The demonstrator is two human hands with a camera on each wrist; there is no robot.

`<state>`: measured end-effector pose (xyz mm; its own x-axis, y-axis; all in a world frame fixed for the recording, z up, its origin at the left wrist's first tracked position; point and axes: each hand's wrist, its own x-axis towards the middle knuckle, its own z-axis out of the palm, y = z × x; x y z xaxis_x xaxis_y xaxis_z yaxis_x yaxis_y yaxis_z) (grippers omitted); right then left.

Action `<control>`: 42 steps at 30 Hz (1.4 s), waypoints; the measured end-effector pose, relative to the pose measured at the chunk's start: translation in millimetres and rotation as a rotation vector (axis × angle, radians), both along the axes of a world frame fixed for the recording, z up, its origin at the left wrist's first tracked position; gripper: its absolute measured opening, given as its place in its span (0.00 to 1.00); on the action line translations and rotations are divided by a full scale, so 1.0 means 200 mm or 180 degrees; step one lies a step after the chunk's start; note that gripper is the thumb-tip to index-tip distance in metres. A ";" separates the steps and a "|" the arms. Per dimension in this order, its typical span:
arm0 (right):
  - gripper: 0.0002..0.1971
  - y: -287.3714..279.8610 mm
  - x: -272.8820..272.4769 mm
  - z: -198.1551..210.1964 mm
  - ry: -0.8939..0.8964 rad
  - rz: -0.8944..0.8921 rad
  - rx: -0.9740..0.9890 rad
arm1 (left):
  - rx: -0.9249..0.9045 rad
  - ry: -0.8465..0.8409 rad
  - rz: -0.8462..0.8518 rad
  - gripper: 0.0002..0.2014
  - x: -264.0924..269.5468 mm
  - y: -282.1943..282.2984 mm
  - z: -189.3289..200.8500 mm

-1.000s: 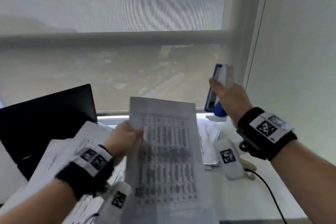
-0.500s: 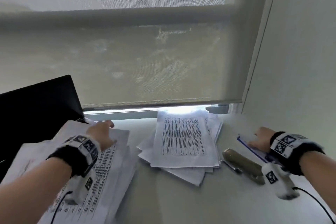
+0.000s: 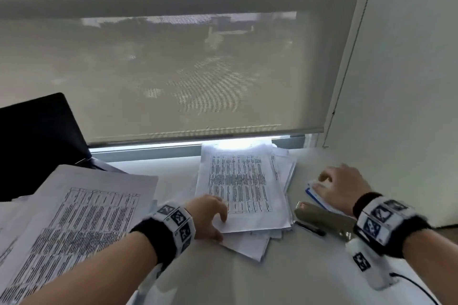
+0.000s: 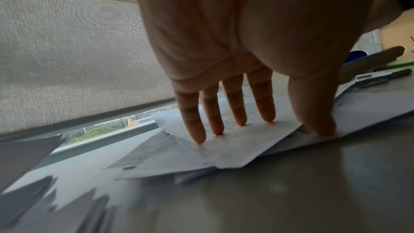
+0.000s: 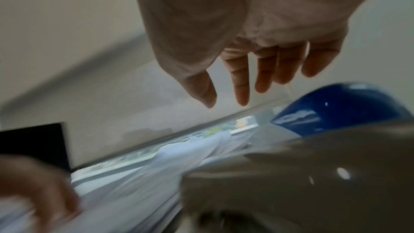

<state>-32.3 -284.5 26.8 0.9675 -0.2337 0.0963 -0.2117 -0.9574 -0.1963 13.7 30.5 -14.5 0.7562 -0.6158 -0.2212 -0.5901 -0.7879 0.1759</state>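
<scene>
A messy stack of printed sheets (image 3: 238,186) lies mid-desk under the window. My left hand (image 3: 213,214) rests on its near left corner. In the left wrist view my left hand (image 4: 246,127) has straight, spread fingers (image 4: 192,127) whose tips press the top sheet (image 4: 235,151). A blue and white stapler (image 3: 316,194) lies on the desk to the right. My right hand (image 3: 329,181) hovers over it. The right wrist view shows my right hand (image 5: 224,102) with loose fingers, holding nothing, above the blue stapler (image 5: 340,107).
A larger pile of printed pages (image 3: 86,218) covers the left of the desk, with a black laptop screen (image 3: 37,136) behind it. A grey metal stapler (image 3: 322,220) and a black pen (image 3: 309,228) lie near my right wrist. A wall (image 3: 409,82) closes the right side.
The sheet my left hand held up now lies on the middle stack, and that hand moved from the left pile onto it. My right hand put down the blue stapler and let go.
</scene>
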 end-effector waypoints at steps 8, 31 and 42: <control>0.22 0.03 -0.31 -0.17 0.0573 0.0208 -0.0408 | 0.0364 -0.0679 0.0095 0.11 -0.10 -0.01 0.08; 0.13 0.41 -0.53 0.13 0.0587 0.0746 0.0858 | 0.0413 0.0504 0.0125 0.28 -0.77 0.08 0.09; 0.24 0.84 -0.38 -0.05 0.1355 0.0966 0.0624 | 0.0945 0.0276 0.0985 0.55 -0.58 0.23 0.04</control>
<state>-109.1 -116.7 15.9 0.9382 0.0874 -0.3348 -0.0316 -0.9419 -0.3343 -103.2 76.6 -5.7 0.8659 -0.2633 -0.4252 -0.3114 -0.9492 -0.0463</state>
